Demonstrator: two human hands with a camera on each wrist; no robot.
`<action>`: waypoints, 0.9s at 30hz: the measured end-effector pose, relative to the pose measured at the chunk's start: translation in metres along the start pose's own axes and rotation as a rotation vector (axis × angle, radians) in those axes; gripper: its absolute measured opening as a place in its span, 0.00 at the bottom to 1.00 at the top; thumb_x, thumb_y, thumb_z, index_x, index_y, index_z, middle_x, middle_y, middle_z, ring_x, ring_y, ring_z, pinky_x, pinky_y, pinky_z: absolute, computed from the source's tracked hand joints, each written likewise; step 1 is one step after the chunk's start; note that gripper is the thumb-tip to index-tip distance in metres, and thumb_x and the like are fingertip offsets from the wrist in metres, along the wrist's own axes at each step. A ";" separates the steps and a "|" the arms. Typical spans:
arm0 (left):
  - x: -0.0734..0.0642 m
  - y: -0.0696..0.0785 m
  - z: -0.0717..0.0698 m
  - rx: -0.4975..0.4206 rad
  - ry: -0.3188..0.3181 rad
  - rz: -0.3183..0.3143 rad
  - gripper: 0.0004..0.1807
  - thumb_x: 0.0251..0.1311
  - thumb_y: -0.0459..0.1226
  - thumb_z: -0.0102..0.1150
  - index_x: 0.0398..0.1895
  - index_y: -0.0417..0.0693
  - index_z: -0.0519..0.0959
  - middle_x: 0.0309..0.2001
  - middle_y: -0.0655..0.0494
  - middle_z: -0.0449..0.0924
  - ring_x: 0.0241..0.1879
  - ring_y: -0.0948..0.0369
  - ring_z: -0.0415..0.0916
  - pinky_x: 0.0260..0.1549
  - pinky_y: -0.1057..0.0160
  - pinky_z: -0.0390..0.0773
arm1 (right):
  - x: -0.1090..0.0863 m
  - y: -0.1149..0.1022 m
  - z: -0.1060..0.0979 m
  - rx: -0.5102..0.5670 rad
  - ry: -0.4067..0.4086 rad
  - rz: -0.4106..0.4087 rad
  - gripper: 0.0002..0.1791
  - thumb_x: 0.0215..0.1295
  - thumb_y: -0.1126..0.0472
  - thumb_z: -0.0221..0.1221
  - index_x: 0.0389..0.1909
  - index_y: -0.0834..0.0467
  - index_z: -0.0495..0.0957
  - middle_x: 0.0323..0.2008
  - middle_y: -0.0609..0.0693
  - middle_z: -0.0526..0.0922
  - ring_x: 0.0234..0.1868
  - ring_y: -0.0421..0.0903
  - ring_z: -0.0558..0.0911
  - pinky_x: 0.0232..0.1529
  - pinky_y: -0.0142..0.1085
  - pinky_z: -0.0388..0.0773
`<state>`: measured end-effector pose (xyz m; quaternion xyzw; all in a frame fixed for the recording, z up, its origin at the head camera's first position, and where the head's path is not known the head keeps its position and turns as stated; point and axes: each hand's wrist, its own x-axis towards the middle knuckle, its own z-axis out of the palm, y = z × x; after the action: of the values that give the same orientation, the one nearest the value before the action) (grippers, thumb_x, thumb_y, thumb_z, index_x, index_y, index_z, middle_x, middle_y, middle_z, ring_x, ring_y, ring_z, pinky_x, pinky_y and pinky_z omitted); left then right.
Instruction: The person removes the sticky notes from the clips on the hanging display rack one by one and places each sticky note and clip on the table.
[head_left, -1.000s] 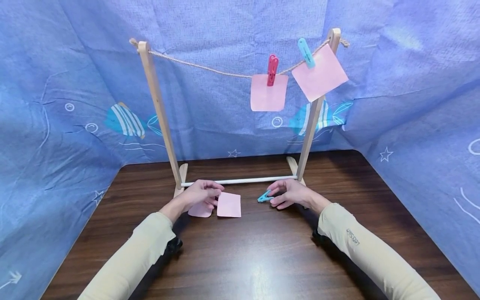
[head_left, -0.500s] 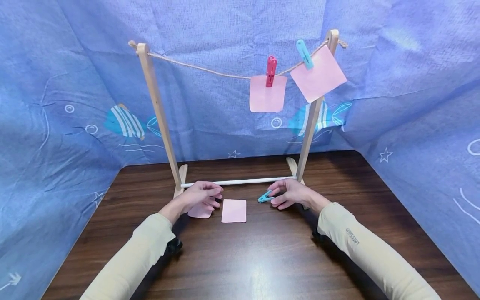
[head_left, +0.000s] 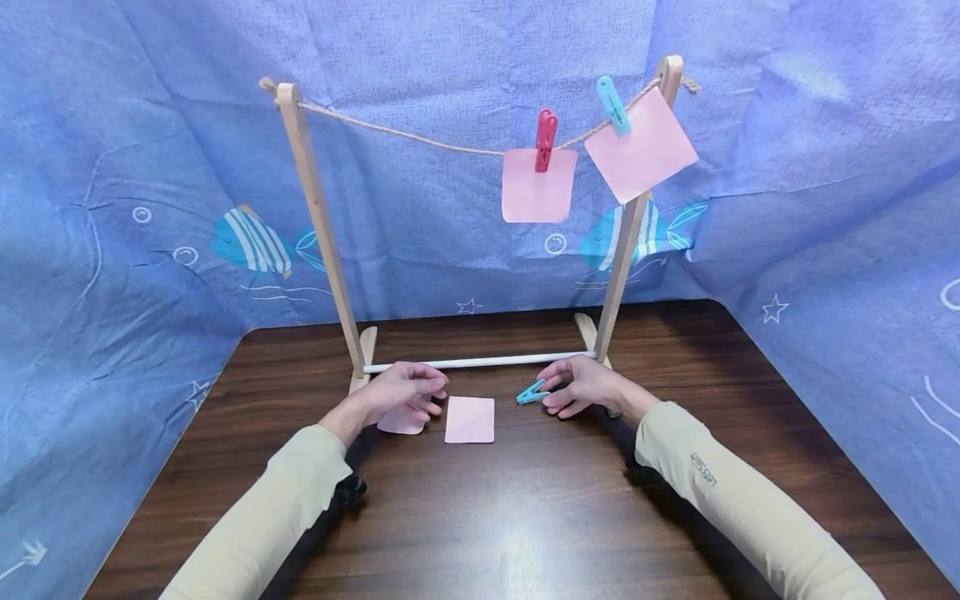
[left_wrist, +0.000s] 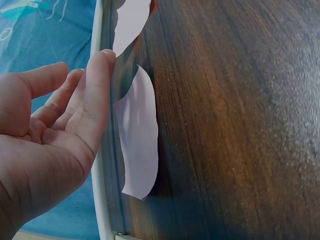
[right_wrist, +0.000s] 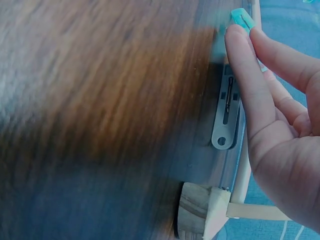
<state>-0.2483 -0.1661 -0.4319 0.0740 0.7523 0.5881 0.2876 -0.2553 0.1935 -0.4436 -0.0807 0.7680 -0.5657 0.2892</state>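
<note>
A square pink paper sheet (head_left: 470,420) lies on the table between the two hands. My left hand (head_left: 405,392) hovers just left of it, fingers loosely bent, with nothing between thumb and fingertips. Partly under that hand lies a second pink sheet (head_left: 401,422), its edges curled up in the left wrist view (left_wrist: 139,140). On the right, thumb and index finger of my right hand (head_left: 581,387) pinch a light blue clothespin (head_left: 532,392). Beneath this hand, the right wrist view shows a grey-looking clothespin (right_wrist: 226,117) on the table.
Behind the hands stands a wooden frame (head_left: 322,217) with a white bottom rod (head_left: 487,362). From its rope (head_left: 397,132) hang two pink sheets, one under a red clothespin (head_left: 546,142), one under a blue clothespin (head_left: 613,106). A blue curtain (head_left: 450,267) encloses the dark table (head_left: 480,500).
The left hand has let go of the pink sheet, which has dropped slightly right and toward me and lies flat. The right hand keeps its pinch on the clothespin, almost unmoved.
</note>
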 end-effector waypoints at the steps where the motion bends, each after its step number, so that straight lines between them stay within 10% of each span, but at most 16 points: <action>1: 0.000 0.000 0.000 -0.001 0.000 -0.002 0.23 0.74 0.39 0.58 0.61 0.30 0.73 0.50 0.38 0.83 0.41 0.50 0.86 0.37 0.56 0.87 | 0.000 0.000 0.000 -0.001 0.003 0.003 0.22 0.63 0.76 0.66 0.58 0.71 0.74 0.48 0.59 0.84 0.34 0.49 0.88 0.35 0.43 0.88; 27: -0.002 -0.001 0.001 -0.024 0.005 -0.004 0.23 0.73 0.38 0.58 0.61 0.28 0.72 0.51 0.35 0.82 0.40 0.50 0.86 0.36 0.56 0.87 | 0.002 -0.001 -0.002 0.015 -0.016 0.020 0.23 0.65 0.73 0.65 0.59 0.72 0.71 0.34 0.54 0.87 0.32 0.49 0.88 0.33 0.42 0.87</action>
<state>-0.2461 -0.1660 -0.4324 0.0675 0.7462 0.5965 0.2878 -0.2585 0.1938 -0.4428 -0.0750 0.7621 -0.5680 0.3016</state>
